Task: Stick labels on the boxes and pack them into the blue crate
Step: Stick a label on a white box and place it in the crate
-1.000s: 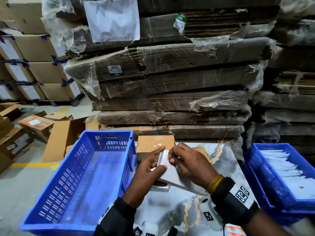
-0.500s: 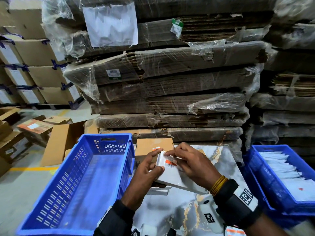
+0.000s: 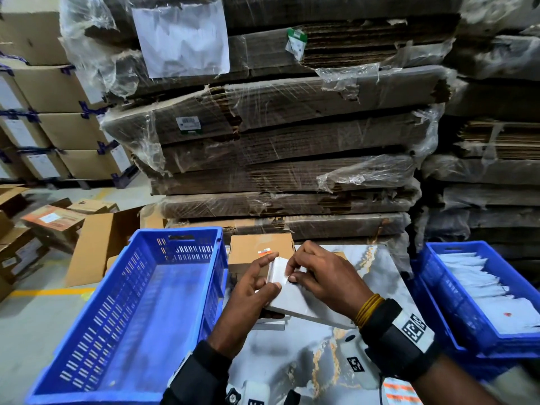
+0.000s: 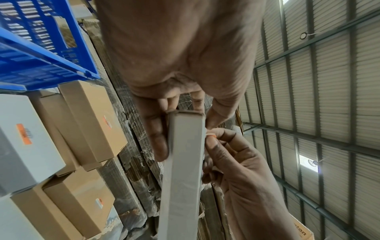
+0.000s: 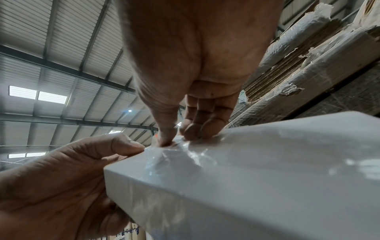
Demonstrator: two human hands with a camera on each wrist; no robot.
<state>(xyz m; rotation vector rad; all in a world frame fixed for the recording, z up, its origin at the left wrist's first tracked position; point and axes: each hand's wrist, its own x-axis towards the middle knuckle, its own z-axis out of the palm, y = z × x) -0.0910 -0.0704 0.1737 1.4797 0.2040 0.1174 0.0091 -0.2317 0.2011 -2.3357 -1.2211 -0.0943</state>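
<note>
My left hand (image 3: 264,273) grips a flat white box (image 3: 295,302) by its near-left edge, thumb on top and fingers underneath, holding it above the marble table (image 3: 380,276). My right hand (image 3: 292,273) has its thumb and curled fingertips bunched on the box's far end, over an orange label that shows only as a sliver (image 4: 212,135) in the left wrist view. The right wrist view shows those fingertips pressed on the glossy top of the box (image 5: 257,170). The blue crate (image 3: 131,287) stands to the left with nothing in it.
A brown box (image 3: 260,247) with an orange label sits just behind the hands, and more brown and white boxes (image 4: 92,123) lie beside it. A second blue crate (image 3: 438,287) of white sheets stands at the right. Wrapped cardboard stacks (image 3: 277,141) wall off the back.
The orange label, visible on the box half a second ago, is now covered by my right fingertips. The box has tilted slightly and my left thumb has slid along its edge.
</note>
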